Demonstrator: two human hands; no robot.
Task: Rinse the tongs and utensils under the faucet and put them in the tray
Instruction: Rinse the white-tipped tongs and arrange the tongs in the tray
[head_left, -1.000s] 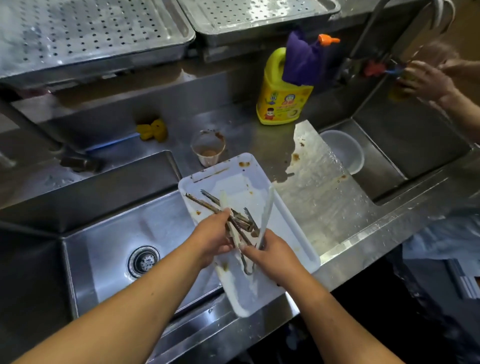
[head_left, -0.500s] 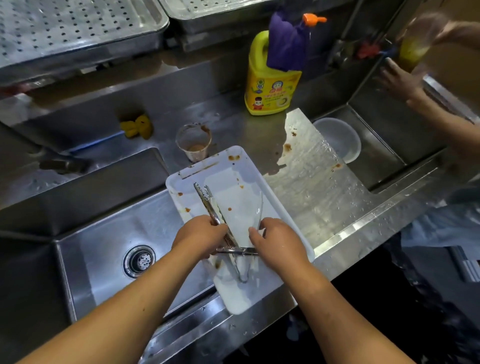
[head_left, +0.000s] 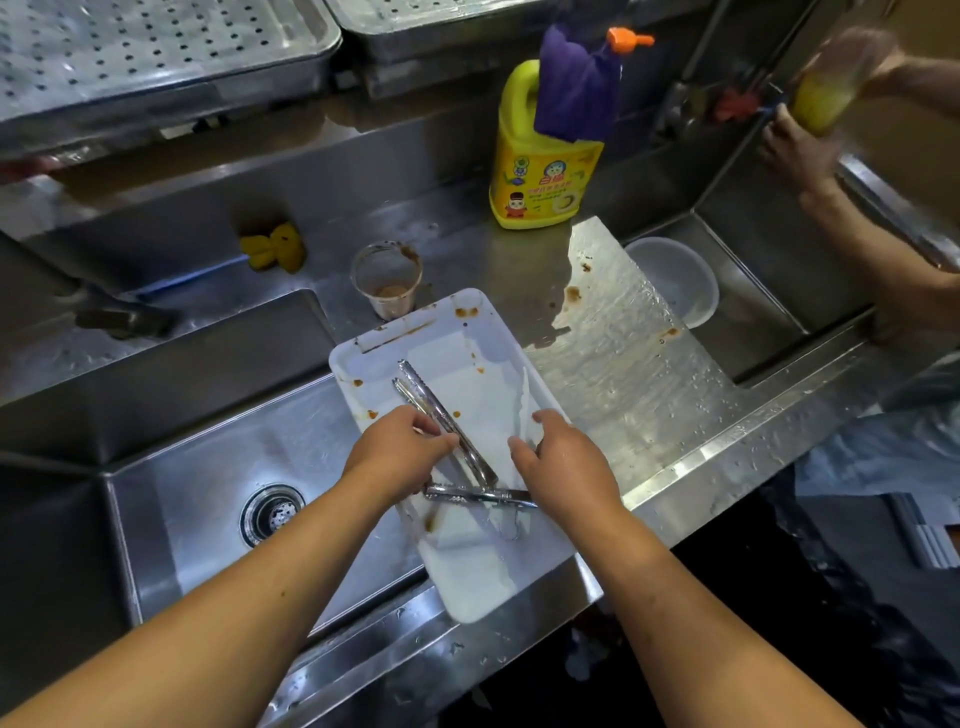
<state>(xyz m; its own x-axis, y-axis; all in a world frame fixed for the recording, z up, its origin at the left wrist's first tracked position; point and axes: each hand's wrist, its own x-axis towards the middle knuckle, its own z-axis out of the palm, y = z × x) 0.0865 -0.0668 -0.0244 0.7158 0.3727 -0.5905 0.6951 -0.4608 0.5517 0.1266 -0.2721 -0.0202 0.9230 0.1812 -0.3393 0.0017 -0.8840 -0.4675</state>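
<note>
Seen from above, a white tray (head_left: 470, 582) straddles the front right corner of a steel sink (head_left: 197, 499) and the wet bench (head_left: 639, 384), with sauce smears and metal tongs (head_left: 441, 415) lying diagonally in it above a second utensil (head_left: 478, 494) lying crosswise near the tray's front end. The left hand (head_left: 397, 454) closes its fingers around the tongs' lower end, while the right hand (head_left: 563, 467) pinches a thin white utensil (head_left: 522, 410) at the tray's right edge. The dirty pieces look as yet unrinsed; the gathering step seems in hand, and next they need lifting together and carrying to the faucet (head_left: 122, 319) at the sink's back left.
</note>
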